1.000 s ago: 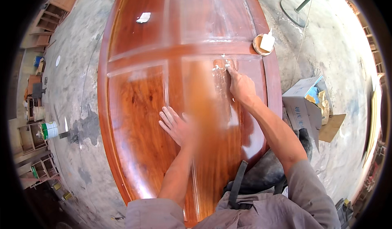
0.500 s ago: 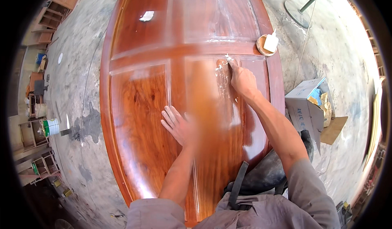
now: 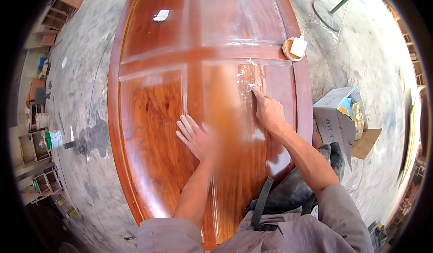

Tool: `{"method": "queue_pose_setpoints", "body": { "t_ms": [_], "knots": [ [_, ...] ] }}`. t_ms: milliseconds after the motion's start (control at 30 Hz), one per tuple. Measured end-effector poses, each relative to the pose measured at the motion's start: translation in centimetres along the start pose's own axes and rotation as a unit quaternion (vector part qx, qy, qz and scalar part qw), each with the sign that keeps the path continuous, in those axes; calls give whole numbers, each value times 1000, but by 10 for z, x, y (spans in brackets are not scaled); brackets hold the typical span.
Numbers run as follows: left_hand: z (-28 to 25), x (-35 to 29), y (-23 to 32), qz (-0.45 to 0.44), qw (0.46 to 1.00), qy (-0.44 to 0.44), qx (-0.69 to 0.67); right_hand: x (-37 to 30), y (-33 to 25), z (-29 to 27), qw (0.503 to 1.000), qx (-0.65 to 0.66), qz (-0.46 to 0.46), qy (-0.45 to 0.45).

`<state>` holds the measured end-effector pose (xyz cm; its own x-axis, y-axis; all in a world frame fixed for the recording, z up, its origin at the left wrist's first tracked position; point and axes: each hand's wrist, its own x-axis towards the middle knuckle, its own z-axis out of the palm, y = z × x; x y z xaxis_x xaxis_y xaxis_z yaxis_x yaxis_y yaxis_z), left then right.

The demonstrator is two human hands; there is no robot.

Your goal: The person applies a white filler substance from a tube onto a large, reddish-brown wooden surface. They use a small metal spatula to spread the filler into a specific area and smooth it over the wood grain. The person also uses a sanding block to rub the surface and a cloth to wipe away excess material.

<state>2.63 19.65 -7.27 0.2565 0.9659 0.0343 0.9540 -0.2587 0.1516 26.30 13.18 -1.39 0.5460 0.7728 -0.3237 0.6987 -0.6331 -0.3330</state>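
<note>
A glossy reddish-brown wooden door panel lies flat in front of me. My left hand rests on it left of centre, its fingers stretched out and spread, with nothing in them. My right hand is on the right inset panel, its index fingertip pressed to the surface and the other fingers curled in. Whatever it may hold is too small to make out. White flaky bits lie at that fingertip and up toward the panel's top edge. A blurred smear in the middle hides part of the wood.
A round wooden dish with a white bottle stands on the door's right edge. Crumpled white scraps lie on its far part. An open cardboard box sits on the floor at right, near a green pole stand. A bucket is at left.
My right hand has slid nearer to me along the right panel, drawing the fingertip down from its top edge. My left hand stays in place.
</note>
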Motion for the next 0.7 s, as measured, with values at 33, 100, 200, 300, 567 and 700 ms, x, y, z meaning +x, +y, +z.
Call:
{"method": "queue_pose_setpoints", "body": {
  "t_ms": [33, 100, 200, 300, 567, 700],
  "knots": [
    [2, 0, 2, 3, 1000, 3, 2, 4, 4, 6, 997, 8, -24, 72],
    [6, 1, 8, 8, 1000, 7, 4, 25, 9, 2, 995, 20, -35, 89],
    [1, 1, 7, -6, 1000, -5, -5, 15, 13, 5, 994, 17, -52, 90],
    [1, 0, 0, -5, 1000, -6, 1, -2, 6, 7, 998, 8, -34, 59],
    [-1, 1, 5, -13, 1000, -13, -7, 14, 4, 5, 995, 28, -44, 84],
    [5, 0, 3, -6, 1000, -7, 5, 15, 1, 5, 995, 25, -44, 90]
  ]
}}
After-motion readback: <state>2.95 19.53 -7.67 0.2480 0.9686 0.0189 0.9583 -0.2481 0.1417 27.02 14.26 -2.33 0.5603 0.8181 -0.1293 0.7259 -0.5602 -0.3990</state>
